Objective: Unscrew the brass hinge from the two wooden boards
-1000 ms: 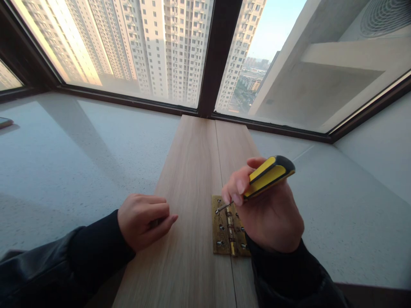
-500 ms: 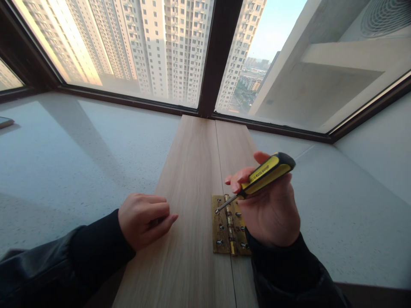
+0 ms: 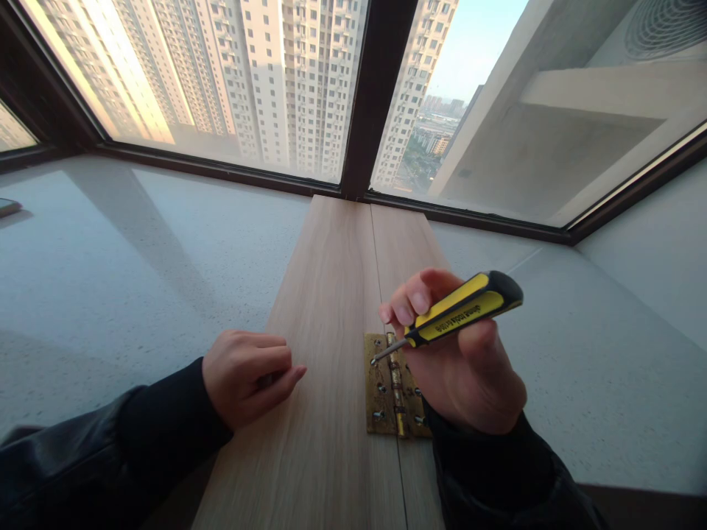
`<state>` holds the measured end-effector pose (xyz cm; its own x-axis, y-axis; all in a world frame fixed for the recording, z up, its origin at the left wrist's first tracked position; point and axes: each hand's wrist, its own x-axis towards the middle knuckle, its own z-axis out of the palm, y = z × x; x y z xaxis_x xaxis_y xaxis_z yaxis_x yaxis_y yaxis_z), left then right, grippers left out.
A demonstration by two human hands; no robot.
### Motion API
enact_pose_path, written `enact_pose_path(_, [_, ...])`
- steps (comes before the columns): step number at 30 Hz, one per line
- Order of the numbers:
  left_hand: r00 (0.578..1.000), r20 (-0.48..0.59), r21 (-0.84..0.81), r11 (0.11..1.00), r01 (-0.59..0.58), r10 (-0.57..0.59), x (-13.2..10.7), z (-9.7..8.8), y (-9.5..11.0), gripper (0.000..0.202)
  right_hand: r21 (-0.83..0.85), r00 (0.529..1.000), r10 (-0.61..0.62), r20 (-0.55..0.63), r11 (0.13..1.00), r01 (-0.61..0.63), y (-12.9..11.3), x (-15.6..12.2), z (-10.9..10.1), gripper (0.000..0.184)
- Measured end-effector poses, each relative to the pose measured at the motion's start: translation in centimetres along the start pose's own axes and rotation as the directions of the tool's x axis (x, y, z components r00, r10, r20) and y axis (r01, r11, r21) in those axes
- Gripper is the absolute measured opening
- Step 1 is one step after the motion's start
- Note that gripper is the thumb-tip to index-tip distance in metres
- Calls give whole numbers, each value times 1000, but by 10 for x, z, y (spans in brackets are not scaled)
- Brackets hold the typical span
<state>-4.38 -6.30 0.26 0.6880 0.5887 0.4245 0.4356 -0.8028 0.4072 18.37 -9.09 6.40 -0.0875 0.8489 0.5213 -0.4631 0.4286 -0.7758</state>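
My right hand (image 3: 464, 361) holds a yellow and black screwdriver (image 3: 461, 309), its handle between thumb and fingers. The shaft slants down to the left, with its tip at a screw (image 3: 374, 361) in the left leaf of a brass hinge (image 3: 381, 401). Several screws sit in the hinge holes, and my right hand hides part of the right leaf. Beneath the hinge are two pale wooden boards (image 3: 325, 294), whose seam runs under the hinge's barrel. Curled closed, my left hand (image 3: 248, 375) rests at the left edge of the boards; whatever its fingers enclose is hidden.
The boards lie on a white speckled sill (image 3: 221, 243) and reach the dark window frame (image 3: 353, 169). A flat object (image 3: 8, 207) lies at the far left. Tall buildings show through the glass.
My right fingers have shifted around the screwdriver handle, which has turned and moved slightly right and down. The tip stays at the same screw. My left hand has not moved.
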Motion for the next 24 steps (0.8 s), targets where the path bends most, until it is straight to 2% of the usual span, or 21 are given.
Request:
enact_pose_path(4, [1000, 2, -11, 1000, 12, -11, 0, 0, 1, 32, 54, 1000, -5, -5, 999, 5, 3, 1, -1, 28])
enact_pose_path(10, [1000, -4, -19, 1000, 12, -12, 0, 0, 1, 32, 125, 998, 46, 43, 991, -51, -3, 3, 3, 43])
enact_pose_path(13, [1000, -2, -23, 1000, 18, -18, 0, 0, 1, 32, 91, 997, 68, 41, 993, -72, -5, 2, 5, 30])
enact_pose_path(17, [1000, 4, -21, 1000, 16, -16, -1, 0, 0, 32, 34, 999, 41, -37, 999, -39, -2, 0, 2, 17])
enact_pose_path(20, [1000, 5, -16, 1000, 12, -12, -1, 0, 0, 32, 23, 999, 40, -36, 999, -40, 2, 0, 0, 24])
enact_pose_path(24, [1000, 8, -5, 1000, 13, -13, -1, 1, -1, 32, 130, 998, 52, 23, 990, -55, 2, 2, 2, 37])
